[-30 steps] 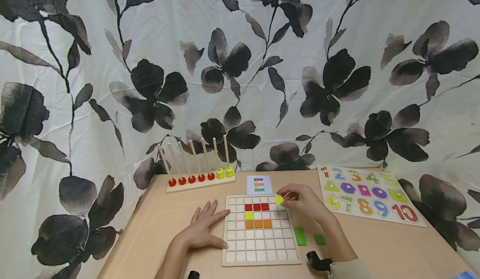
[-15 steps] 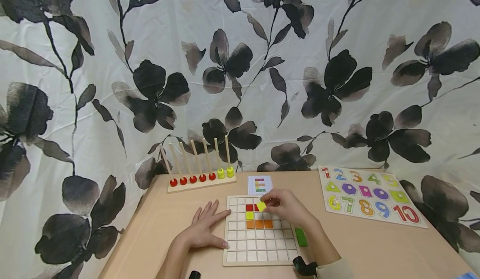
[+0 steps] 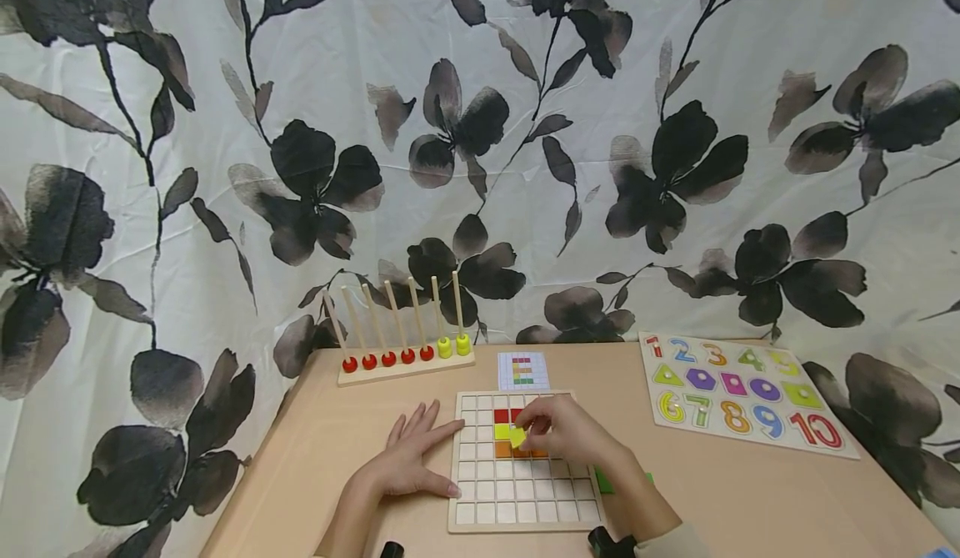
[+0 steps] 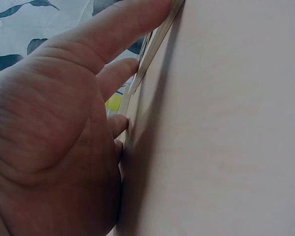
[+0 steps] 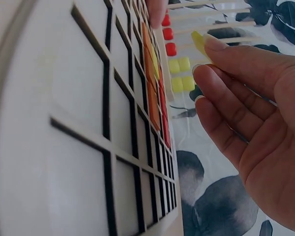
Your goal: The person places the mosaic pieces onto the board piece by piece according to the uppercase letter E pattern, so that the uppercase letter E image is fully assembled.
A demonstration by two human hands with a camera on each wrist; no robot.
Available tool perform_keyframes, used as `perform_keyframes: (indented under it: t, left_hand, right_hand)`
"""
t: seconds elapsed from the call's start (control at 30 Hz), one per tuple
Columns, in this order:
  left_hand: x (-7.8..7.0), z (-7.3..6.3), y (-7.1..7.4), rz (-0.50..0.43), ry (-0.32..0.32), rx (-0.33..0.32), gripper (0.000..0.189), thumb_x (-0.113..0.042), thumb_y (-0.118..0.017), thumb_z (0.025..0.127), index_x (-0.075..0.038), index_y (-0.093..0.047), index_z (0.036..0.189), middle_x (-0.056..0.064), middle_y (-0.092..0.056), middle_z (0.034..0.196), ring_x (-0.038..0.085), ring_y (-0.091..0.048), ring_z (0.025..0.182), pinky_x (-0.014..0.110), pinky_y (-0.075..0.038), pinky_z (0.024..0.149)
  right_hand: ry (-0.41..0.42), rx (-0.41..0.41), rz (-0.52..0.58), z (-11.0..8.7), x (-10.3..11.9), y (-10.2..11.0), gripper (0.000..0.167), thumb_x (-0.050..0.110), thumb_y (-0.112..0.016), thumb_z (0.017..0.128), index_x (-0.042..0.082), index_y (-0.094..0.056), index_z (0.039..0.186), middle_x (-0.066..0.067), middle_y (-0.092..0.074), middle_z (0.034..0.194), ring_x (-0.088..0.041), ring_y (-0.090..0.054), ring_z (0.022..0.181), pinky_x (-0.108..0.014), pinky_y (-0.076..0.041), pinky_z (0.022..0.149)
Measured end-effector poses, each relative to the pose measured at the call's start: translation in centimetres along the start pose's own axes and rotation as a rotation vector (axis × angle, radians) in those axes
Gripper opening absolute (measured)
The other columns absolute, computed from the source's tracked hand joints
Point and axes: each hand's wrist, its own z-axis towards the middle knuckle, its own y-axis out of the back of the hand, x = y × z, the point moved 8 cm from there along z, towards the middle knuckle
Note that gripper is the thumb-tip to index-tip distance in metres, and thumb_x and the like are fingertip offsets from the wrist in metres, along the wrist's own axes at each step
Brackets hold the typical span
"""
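My right hand pinches a yellow square tile between thumb and fingers, just above the wooden grid board. In the right wrist view the same yellow tile stands apart from the board's surface. Red tiles form a row on the board, partly behind the hand. Below them lies one yellow tile, then a row of orange tiles. My left hand rests with spread fingers at the board's left edge, thumb and index finger touching it.
A pattern card lies behind the board. A peg rack with red and yellow beads stands back left. A number and shape puzzle is at right. Green tiles lie beside the board, partly behind the right arm.
My right hand has carried the yellow tile leftward and down, from the board's upper right corner to over the coloured rows. The left hand stays in place.
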Motion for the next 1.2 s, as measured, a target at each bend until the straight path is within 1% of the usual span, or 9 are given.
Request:
perform_keyframes:
  t: [0.13,0.37,0.5,0.67,0.87,1.2]
  left_hand:
    - [-0.2,-0.1,0.0,-0.004,0.002,0.000,0.100,-0.060,-0.089,0.070,-0.030,-0.049,0.156,0.022,-0.008,0.174,0.046,0.002,0.161,0.071,0.008,0.124]
    - [-0.2,-0.1,0.0,-0.009,0.008,0.009,0.099,-0.058,-0.090,0.071,-0.030,-0.049,0.156,0.022,-0.008,0.174,0.047,0.003,0.161,0.070,0.009,0.124]
    - [-0.3,-0.1,0.1,-0.010,0.008,0.008,0.098,-0.058,-0.090,0.071,-0.030,-0.049,0.156,0.022,-0.008,0.174,0.047,0.003,0.161,0.070,0.009,0.124]
    - [-0.3,-0.1,0.1,-0.010,0.008,0.006,0.098,-0.058,-0.090,0.071,-0.030,-0.049,0.156,0.022,-0.009,0.174,0.047,0.003,0.161,0.070,0.009,0.124]
    - [-0.3,-0.1,0.0,-0.008,0.010,0.009,0.099,-0.058,-0.090,0.071,-0.029,-0.049,0.156,0.022,-0.008,0.174,0.046,0.003,0.161,0.070,0.009,0.124]
    - [0.0,0.0,0.0,-0.004,0.012,0.008,0.099,-0.059,-0.089,0.071,-0.030,-0.048,0.156,0.020,-0.007,0.175,0.046,0.004,0.161,0.069,0.010,0.124]
  right_hand:
    - [0.007,0.021,0.009,0.1,0.3,-0.7,0.021,0.014,-0.087,0.084,0.012,-0.077,0.102,0.004,-0.072,0.090,-0.005,-0.064,0.073,-0.021,-0.055,0.069]
    - [0.019,0.036,-0.003,0.2,0.6,-1.5,0.020,0.013,-0.088,0.083,0.014,-0.075,0.097,0.003,-0.069,0.086,-0.003,-0.058,0.070,-0.020,-0.052,0.063]
    - [0.019,0.062,-0.033,0.4,0.5,-2.2,0.021,0.016,-0.089,0.082,0.016,-0.075,0.097,0.002,-0.069,0.085,-0.002,-0.056,0.071,-0.019,-0.051,0.063]
    - [0.040,0.088,-0.055,0.6,0.7,-2.8,0.022,0.017,-0.091,0.080,0.016,-0.075,0.096,0.002,-0.067,0.082,-0.002,-0.055,0.069,-0.019,-0.051,0.062]
    - [0.045,0.110,-0.054,0.5,0.8,-3.2,0.022,0.016,-0.091,0.080,0.016,-0.074,0.094,0.006,-0.064,0.077,-0.003,-0.055,0.068,-0.019,-0.050,0.060]
    - [0.026,0.148,-0.048,0.3,0.9,-3.9,0.022,0.017,-0.091,0.080,0.016,-0.073,0.093,0.007,-0.064,0.078,-0.002,-0.053,0.070,-0.018,-0.050,0.064]
